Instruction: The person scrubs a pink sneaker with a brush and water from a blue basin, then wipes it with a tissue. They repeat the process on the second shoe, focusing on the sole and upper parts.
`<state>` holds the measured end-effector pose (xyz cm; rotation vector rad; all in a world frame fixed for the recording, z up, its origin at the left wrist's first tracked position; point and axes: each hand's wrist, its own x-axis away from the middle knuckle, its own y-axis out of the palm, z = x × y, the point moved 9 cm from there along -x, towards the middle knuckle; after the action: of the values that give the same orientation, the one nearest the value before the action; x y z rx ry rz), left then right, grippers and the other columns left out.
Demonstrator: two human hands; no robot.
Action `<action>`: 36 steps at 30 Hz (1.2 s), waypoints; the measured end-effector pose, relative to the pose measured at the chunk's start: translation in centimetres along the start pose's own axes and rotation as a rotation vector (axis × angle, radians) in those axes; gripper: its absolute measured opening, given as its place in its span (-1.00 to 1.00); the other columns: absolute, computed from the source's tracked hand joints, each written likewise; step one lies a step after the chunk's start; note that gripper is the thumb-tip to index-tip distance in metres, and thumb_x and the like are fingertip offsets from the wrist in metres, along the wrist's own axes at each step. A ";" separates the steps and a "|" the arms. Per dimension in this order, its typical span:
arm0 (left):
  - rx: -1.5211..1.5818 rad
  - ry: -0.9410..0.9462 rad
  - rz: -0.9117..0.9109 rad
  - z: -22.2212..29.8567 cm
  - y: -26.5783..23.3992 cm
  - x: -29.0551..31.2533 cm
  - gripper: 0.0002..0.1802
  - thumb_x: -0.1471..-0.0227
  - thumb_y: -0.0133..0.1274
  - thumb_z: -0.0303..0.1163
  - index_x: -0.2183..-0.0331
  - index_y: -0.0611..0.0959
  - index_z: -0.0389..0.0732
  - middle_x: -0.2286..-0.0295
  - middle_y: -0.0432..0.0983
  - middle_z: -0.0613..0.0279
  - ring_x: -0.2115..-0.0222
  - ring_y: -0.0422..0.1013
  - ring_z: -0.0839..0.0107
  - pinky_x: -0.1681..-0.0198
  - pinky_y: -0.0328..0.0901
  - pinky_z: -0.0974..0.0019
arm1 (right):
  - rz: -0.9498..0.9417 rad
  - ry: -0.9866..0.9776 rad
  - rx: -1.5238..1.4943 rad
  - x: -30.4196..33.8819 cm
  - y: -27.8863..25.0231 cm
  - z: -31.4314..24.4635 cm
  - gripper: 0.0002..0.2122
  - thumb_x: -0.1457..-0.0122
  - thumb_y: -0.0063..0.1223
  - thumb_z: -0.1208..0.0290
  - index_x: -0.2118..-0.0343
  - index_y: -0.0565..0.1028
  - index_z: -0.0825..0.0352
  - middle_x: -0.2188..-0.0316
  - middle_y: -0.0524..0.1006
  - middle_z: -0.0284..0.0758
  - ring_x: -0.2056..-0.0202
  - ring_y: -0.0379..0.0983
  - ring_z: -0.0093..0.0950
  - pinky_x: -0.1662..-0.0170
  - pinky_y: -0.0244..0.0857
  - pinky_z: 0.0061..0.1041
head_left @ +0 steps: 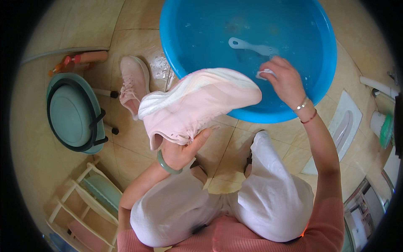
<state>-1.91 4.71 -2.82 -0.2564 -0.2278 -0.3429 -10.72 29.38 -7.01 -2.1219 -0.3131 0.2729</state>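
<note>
The left hand is clamping a pale pink lace-up sneaker at its ankle opening, thumb by the laces, other fingers hidden, its toe overlapping a blue basin's rim. It's looking light, soft-uppered, probably slippery if wet, so the collar seems the surest hold. The right hand is pinching a small white piece above the basin, where cloudy water is holding a white hole-ended handle.

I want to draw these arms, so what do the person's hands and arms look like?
Both hands are bare, without gloves. The left hand has a smooth, round green bangle at its wrist. The right hand has a silvery bracelet and a thin red band. The short sleeves are pink and ribbed.
</note>
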 end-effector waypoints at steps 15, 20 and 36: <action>0.615 -0.452 0.225 -3.1 -2.5 0.4 -0.45 -0.25 -0.10 -0.09 -0.13 0.38 -0.26 0.03 0.46 0.20 0.02 0.38 0.36 0.05 0.22 0.36 | -0.123 0.894 -1.887 -1.3 7.6 2.2 -0.74 -0.22 0.11 0.28 0.14 0.41 0.31 0.46 0.41 -0.35 0.58 0.22 -0.59 0.55 0.16 -0.62; 0.720 -0.543 0.177 -2.5 -3.0 0.1 -0.42 -0.23 -0.06 -0.06 -0.14 0.37 -0.23 0.03 0.44 0.21 0.03 0.38 0.37 -0.03 0.20 0.34 | -0.087 0.797 -1.738 -1.6 5.6 1.2 -0.72 -0.27 0.03 0.33 0.04 0.35 0.32 0.50 0.33 -0.44 0.60 0.13 -0.69 0.61 0.05 -0.75; 0.253 -0.046 0.078 1.1 -0.8 -0.3 -0.81 -0.07 0.16 -0.50 0.23 0.62 -0.33 0.33 0.56 0.30 0.34 0.43 0.52 0.25 0.34 0.42 | -0.238 0.442 -1.274 -2.5 1.9 -1.6 -0.74 -0.33 -0.12 0.22 0.11 0.42 0.32 0.40 0.44 -0.41 0.48 0.27 -0.64 0.44 0.16 -0.72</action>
<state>-2.67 4.42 -1.66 -0.0233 -0.3026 -0.2281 -12.35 26.37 -7.57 -3.2280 -0.5524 -0.7334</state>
